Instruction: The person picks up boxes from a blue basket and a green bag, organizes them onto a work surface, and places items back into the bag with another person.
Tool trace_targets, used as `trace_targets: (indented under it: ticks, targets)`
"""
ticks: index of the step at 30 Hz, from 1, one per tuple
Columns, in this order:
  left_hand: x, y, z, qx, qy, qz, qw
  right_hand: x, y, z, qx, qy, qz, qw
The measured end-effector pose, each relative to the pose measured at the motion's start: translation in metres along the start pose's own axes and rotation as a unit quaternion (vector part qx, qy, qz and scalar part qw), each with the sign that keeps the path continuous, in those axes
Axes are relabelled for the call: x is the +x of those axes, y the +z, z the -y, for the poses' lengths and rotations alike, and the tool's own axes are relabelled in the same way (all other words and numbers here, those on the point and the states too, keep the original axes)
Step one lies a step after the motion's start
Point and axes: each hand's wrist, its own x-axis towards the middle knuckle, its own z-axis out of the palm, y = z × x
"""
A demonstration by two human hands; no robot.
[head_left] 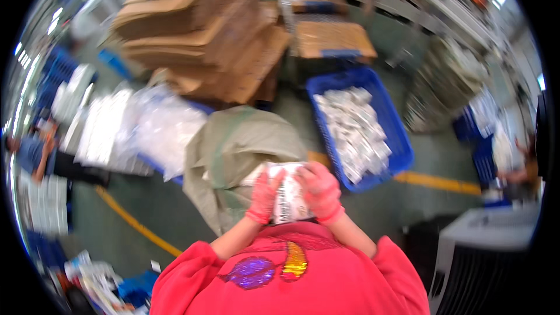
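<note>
Packet, white, smooth-looking and roughly rectangular, shows to me just nearer than a crumpled, woven-looking grey-green sack and a rigid, oblong blue bin of small, wrinkled white packs. It sits between the pink-gloved left hand and right hand, which I see pinching it from either side. I count two hands, one sack and one bin, apparently one packet held, and packs too blurred to number.
</note>
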Motion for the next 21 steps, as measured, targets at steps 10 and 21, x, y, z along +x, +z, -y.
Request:
trace_targets:
  ticks: [10, 21]
  targets:
    - [-0.002, -0.005, 0.02, -0.274, -0.161, -0.11, 0.942, -0.007, -0.012, 0.024, 0.087, -0.188, 0.358, 0.911]
    - [-0.017, -0.051, -0.051, -0.174, -0.054, -0.17, 0.969, 0.022, 0.027, 0.033, 0.144, -0.002, 0.15, 0.978]
